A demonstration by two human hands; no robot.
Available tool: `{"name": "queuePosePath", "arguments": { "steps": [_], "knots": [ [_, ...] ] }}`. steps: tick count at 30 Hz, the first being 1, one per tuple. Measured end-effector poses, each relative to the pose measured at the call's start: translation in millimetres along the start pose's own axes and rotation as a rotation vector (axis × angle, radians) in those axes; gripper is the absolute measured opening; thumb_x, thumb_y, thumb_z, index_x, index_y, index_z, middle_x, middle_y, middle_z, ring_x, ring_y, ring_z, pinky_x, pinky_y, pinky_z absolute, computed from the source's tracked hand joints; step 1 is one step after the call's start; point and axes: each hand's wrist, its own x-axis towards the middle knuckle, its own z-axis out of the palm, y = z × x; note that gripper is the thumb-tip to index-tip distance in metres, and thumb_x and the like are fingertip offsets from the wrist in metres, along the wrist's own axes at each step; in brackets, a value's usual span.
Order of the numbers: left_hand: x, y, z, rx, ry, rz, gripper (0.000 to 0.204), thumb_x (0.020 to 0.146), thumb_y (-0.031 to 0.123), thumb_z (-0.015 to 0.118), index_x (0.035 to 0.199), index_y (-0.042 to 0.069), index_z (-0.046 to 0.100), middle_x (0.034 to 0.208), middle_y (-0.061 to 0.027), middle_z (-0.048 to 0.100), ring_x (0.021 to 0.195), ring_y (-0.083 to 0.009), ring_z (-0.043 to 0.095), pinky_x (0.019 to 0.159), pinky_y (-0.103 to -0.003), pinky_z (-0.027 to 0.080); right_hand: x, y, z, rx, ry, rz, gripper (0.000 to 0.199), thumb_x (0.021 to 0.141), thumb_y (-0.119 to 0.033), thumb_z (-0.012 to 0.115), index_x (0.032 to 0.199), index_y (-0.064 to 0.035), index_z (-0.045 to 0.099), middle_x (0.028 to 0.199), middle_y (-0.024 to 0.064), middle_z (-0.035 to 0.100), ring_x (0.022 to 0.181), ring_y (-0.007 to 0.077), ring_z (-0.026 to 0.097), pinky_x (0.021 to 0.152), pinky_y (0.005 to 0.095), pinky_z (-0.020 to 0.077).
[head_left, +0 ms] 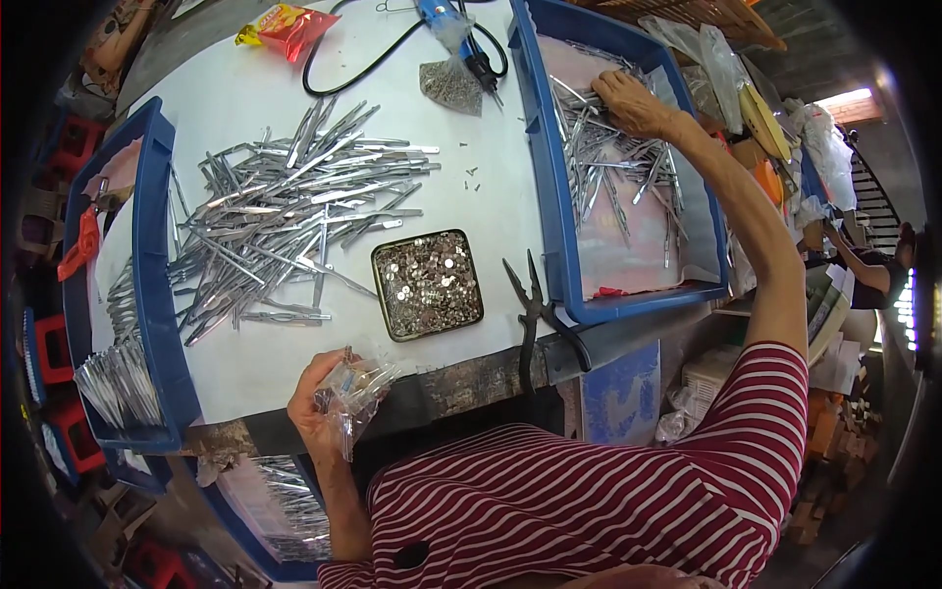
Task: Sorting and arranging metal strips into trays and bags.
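Observation:
My left hand (316, 398) is closed around a crumpled clear plastic bag (361, 388) at the table's front edge; what the bag contains is hard to make out. Over at the far right, my right hand (633, 103) reaches into a blue tray (551, 177), fingers curled down among slim silvery metal pieces (643, 162). Whatever lies under those fingertips is hidden. Between the hands sits a square tin (429, 285) full of small metal bits. A large heap of similar slim metal pieces (294, 196) covers the table's left side.
Black-handled pliers (532, 312) lie beside the tin. Behind are a blue power tool (456, 34) with a black cord, a bag of small parts (451, 88) and a red packet (289, 29). Another blue tray (157, 285) stands at the left. A person's arm (862, 265) shows far right.

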Motion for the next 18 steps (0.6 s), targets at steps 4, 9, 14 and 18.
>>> {"name": "queuePosePath", "arguments": {
  "steps": [4, 9, 14, 18],
  "knots": [
    [0, 0, -1, -0.041, -0.013, -0.030, 0.056, 0.067, 0.033, 0.067, 0.102, -0.006, 0.049, 0.092, -0.0151, 0.054, 0.077, -0.0193, 0.056, 0.063, -0.029, 0.050, -2, 0, 0, 0.067, -0.047, 0.010, 0.032, 0.065, -0.007, 0.057, 0.091, 0.0006, 0.040, 0.092, 0.0152, 0.045, 0.088, 0.0300, 0.046, 0.075, 0.0364, 0.0378],
    [-1, 0, -3, -0.024, -0.022, -0.029, 0.058, 0.066, 0.032, 0.068, 0.103, -0.006, 0.048, 0.096, -0.0139, 0.053, 0.083, -0.0191, 0.055, 0.067, -0.029, 0.050, -3, -2, -1, 0.051, -0.014, 0.051, 0.030, 0.066, -0.009, 0.057, 0.089, -0.0005, 0.041, 0.091, 0.0148, 0.046, 0.087, 0.0298, 0.047, 0.073, 0.0370, 0.0386],
    [-2, -13, -12, -0.015, -0.003, 0.007, 0.061, 0.065, 0.031, 0.070, 0.105, -0.007, 0.046, 0.098, -0.0140, 0.052, 0.085, -0.0192, 0.055, 0.070, -0.030, 0.049, 0, 7, -4, 0.202, -0.101, 0.069, 0.029, 0.062, -0.007, 0.056, 0.085, -0.0009, 0.041, 0.084, 0.0153, 0.047, 0.084, 0.0304, 0.047, 0.073, 0.0379, 0.0380],
    [-3, -17, -17, -0.014, -0.009, -0.020, 0.061, 0.064, 0.030, 0.070, 0.106, -0.007, 0.045, 0.098, -0.0133, 0.053, 0.085, -0.0185, 0.055, 0.071, -0.029, 0.049, 5, 5, -5, 0.196, -0.077, 0.079, 0.026, 0.061, -0.007, 0.056, 0.082, -0.0001, 0.042, 0.073, 0.0156, 0.048, 0.075, 0.0328, 0.050, 0.068, 0.0397, 0.0389]
  ]
}}
